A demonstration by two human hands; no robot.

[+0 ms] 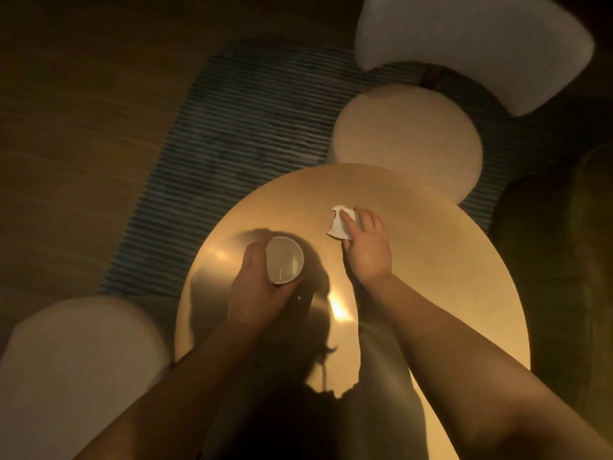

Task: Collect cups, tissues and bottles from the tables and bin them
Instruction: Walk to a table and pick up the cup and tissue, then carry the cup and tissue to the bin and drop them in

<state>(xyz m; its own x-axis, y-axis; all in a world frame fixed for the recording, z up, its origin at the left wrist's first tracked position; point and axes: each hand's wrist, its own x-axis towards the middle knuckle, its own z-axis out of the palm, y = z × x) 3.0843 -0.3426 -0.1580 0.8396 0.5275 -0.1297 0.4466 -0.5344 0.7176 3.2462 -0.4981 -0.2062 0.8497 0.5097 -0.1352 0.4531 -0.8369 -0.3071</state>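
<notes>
A pale cushioned seat [76,360] sits at the near left, beside a round golden table [464,293]. Over the left part of the table, the left hand [255,290] grasps a white paper cup [285,264], fingers curled round its side; the cup is upright, its open mouth facing up, and looks empty. To the right, the right hand [366,247] lies on the table with its fingers bent onto a crumpled white tissue [341,224], pinching it against the tabletop. Beyond the table's far edge stands a round pale stool [408,141] on a striped blue rug [232,121], with a pale chair [474,44] at the far right.
</notes>
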